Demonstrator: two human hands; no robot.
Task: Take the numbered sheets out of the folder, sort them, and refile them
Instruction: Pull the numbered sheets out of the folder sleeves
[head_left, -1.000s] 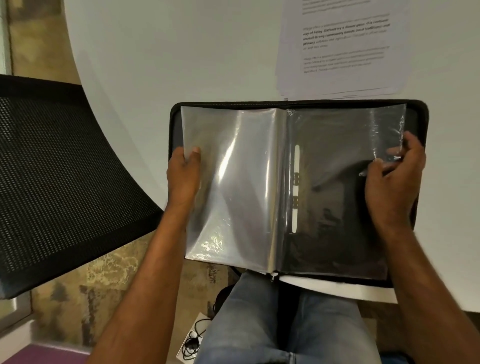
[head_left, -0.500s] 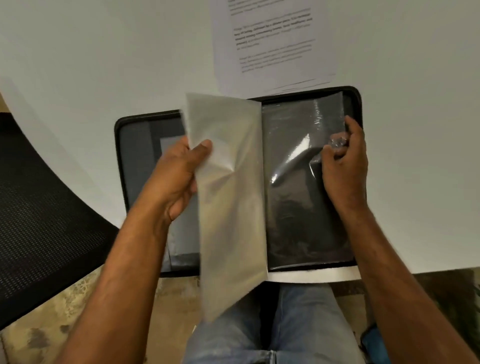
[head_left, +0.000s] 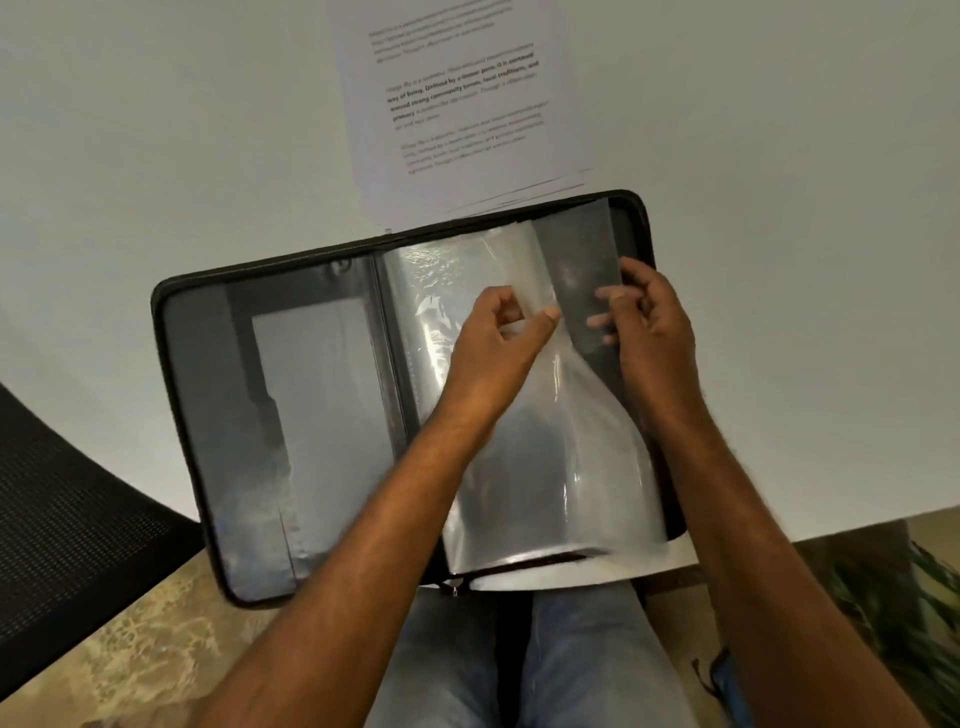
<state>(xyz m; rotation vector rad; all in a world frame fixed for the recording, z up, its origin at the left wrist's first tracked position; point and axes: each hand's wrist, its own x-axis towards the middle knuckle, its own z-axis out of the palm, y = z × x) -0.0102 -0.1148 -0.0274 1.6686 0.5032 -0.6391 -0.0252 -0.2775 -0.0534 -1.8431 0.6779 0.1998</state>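
A black zip folder (head_left: 182, 415) lies open on the white table's near edge, over my lap. Its clear plastic sleeves (head_left: 550, 457) are stacked on the right half and look empty. My left hand (head_left: 498, 338) reaches across and pinches the edge of the top sleeves between thumb and fingers. My right hand (head_left: 649, 322) holds the upper right part of a sleeve, fingers curled round its edge. A stack of printed sheets (head_left: 467, 104) lies on the table just beyond the folder.
The white table (head_left: 156, 130) stretches left and right of the folder. A black mesh chair (head_left: 67, 519) stands at the left. My jeans-clad legs (head_left: 519, 665) are below the folder, above a patterned floor.
My left hand swung the sleeves from the folder's left half over to the right half. The left inner cover now shows. My right hand stayed at the sleeves' upper right edge.
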